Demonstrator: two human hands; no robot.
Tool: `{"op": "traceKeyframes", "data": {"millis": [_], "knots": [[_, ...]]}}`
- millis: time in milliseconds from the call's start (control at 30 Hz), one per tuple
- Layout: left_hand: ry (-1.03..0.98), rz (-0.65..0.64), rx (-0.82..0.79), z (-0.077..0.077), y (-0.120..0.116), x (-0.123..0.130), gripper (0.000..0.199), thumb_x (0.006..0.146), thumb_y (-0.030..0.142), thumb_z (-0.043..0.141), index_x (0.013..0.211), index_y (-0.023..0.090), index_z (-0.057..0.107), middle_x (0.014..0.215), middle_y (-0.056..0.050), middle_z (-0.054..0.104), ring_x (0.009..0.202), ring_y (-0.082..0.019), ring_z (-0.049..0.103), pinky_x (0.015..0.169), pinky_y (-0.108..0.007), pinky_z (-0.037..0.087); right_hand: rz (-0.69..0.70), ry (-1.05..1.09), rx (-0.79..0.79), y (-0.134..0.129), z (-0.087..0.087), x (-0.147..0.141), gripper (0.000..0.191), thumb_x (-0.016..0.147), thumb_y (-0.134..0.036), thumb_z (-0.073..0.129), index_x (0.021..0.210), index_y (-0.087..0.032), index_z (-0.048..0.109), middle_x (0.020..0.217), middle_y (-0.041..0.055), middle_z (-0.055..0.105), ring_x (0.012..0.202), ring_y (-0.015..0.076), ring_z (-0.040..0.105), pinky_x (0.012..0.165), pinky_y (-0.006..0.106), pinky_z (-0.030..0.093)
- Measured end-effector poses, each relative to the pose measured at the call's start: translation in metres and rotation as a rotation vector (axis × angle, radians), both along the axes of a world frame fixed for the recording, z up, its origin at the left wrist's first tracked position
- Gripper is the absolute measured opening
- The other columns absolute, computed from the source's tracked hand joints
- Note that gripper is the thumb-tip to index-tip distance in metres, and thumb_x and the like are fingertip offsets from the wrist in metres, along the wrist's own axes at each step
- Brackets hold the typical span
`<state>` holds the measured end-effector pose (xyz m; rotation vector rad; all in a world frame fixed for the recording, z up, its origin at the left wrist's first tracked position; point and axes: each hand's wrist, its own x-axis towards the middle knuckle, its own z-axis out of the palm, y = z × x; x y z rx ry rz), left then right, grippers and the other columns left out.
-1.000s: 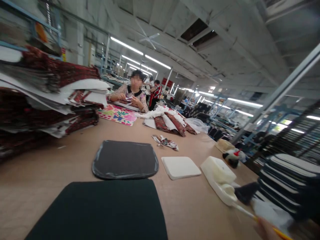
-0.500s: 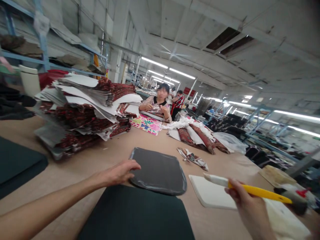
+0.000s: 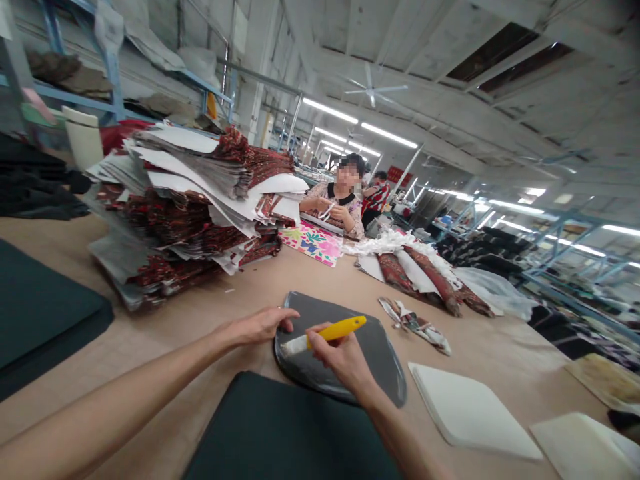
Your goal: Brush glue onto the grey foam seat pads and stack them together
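A dark grey rounded panel (image 3: 360, 333) lies on the brown tabletop (image 3: 250, 293), with whitish smears along its edges. My left hand (image 3: 267, 325) touches the panel's left edge, its fingers apart and holding nothing. A brush with a yellow handle (image 3: 345, 327) and pale bristles is gripped in my right hand (image 3: 340, 353). The bristles meet the panel near its left edge. Partly under my right forearm, a dark green sheet (image 3: 285, 433) lies in front of the panel.
Stacked red patterned and white pieces (image 3: 180, 220) stand at the left, by another green sheet (image 3: 45, 307). Cream pads (image 3: 470, 407) lie to the right. Rolled fabric (image 3: 425, 267) and fabric scraps (image 3: 415, 325) are farther back. A person (image 3: 345, 200) sits across the table.
My right hand has moved left with the brush, from above the cream pad to the grey panel's left edge. My left hand stays at the panel. The whole view has shifted slightly.
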<state>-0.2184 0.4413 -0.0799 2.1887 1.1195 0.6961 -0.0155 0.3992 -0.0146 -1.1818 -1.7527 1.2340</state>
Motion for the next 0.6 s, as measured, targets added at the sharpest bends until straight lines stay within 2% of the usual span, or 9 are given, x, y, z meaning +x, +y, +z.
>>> {"op": "traceKeyframes", "data": {"millis": [100,233,400,500,600], "knots": [[0.029,0.026,0.005,0.005,-0.005,0.002,0.055,0.069,0.002,0.037,0.119,0.020,0.050,0.099,-0.003,0.066,0.088,-0.017,0.059,0.081,-0.028,0.044,0.062,-0.017,-0.021,0.007,-0.006,-0.007,0.026,0.069,-0.038,0.059,0.075,-0.013,0.062,0.050,-0.0028,0.048,0.043,0.0081,0.040,0.042,0.021,0.033],[0.090,0.031,-0.005,0.011,-0.008,0.004,0.057,0.070,0.001,0.036,0.121,0.022,0.049,0.101,-0.002,0.065,0.092,-0.015,0.058,0.084,-0.025,0.043,0.087,-0.058,-0.031,0.004,-0.002,0.004,0.016,0.068,-0.030,0.057,0.069,-0.014,0.060,0.051,-0.0031,0.048,0.045,0.0079,0.039,0.045,0.021,0.033],[0.195,0.022,-0.003,0.022,-0.012,0.010,0.054,0.071,0.001,0.035,0.118,0.019,0.054,0.103,-0.006,0.064,0.096,-0.019,0.057,0.087,-0.029,0.041,0.119,-0.116,-0.038,-0.004,0.009,0.028,0.010,0.066,-0.025,0.055,0.063,-0.015,0.055,0.054,-0.0042,0.044,0.049,0.0070,0.036,0.046,0.020,0.029],[0.245,-0.033,0.016,0.032,-0.016,0.015,0.054,0.068,-0.001,0.036,0.111,0.021,0.060,0.106,-0.006,0.062,0.100,-0.021,0.055,0.089,-0.029,0.039,0.113,-0.157,-0.045,-0.007,0.012,0.047,0.011,0.066,-0.026,0.055,0.061,-0.016,0.053,0.053,-0.0050,0.041,0.049,0.0066,0.034,0.045,0.020,0.027],[0.283,-0.094,0.033,0.039,-0.019,0.019,0.056,0.062,-0.005,0.036,0.103,0.021,0.064,0.102,-0.006,0.062,0.096,-0.020,0.055,0.085,-0.026,0.040,0.089,-0.188,-0.032,-0.005,0.011,0.072,0.009,0.065,-0.025,0.055,0.062,-0.016,0.053,0.056,-0.0037,0.045,0.051,0.0075,0.038,0.047,0.020,0.030]]}}
